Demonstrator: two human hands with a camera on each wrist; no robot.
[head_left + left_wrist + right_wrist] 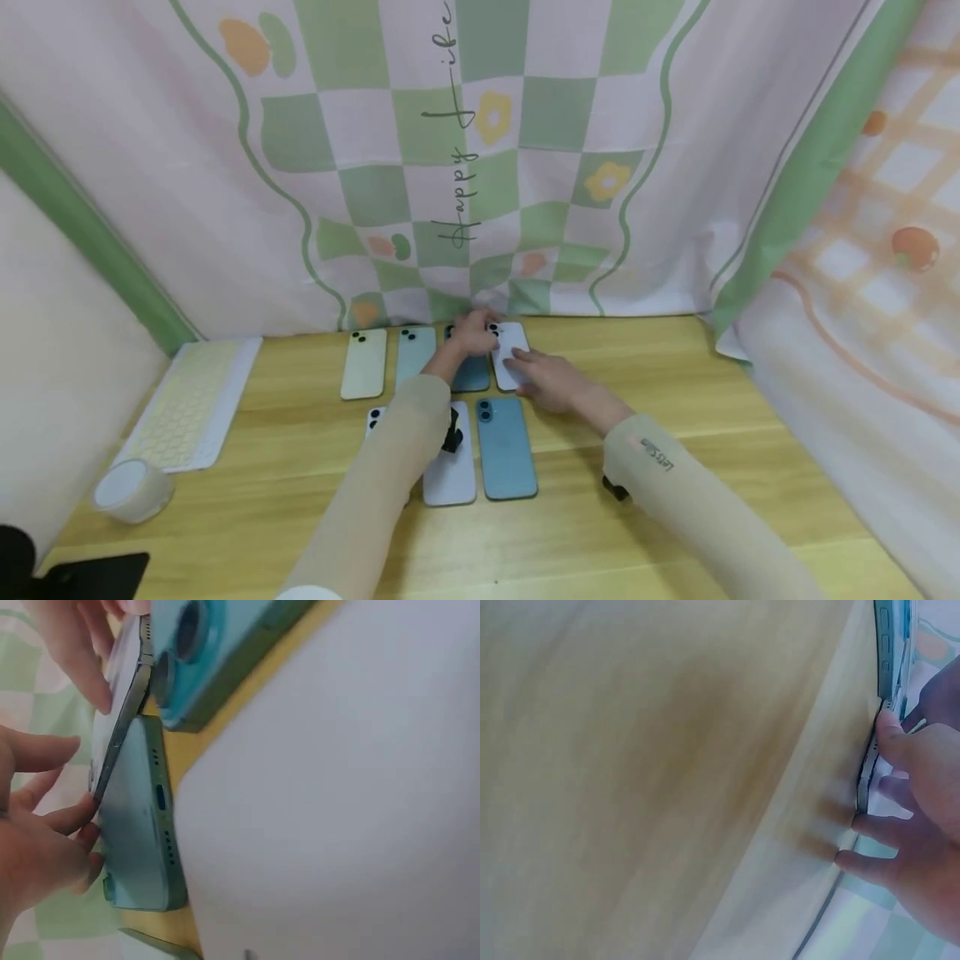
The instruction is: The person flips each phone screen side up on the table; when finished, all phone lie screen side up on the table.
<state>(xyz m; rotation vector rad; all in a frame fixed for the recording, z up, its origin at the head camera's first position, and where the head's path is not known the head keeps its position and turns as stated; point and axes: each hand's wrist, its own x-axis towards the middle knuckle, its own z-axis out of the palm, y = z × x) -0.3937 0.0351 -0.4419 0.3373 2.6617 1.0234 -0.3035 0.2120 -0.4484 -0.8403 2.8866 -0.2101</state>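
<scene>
My left hand (474,333) reaches over the dark teal phone (471,375) in the back row, its fingertips at the left edge of a white phone (512,354). From the other side, my right hand (551,382) touches that phone's right side with fingers spread. In the left wrist view, the left hand's fingers (64,817) meet the white phone's (120,697) edge, beside the dark teal phone (135,817). The right wrist view shows the right thumb (891,739) against the white phone's near edge (866,776).
A pale yellow phone (364,364) and a light teal phone (415,350) continue the back row. In front lie a blue phone (507,450), a lavender-white phone (450,479) and a partly hidden white phone (374,419). A keyboard (187,404), white jar (133,490) and black object (97,575) are left.
</scene>
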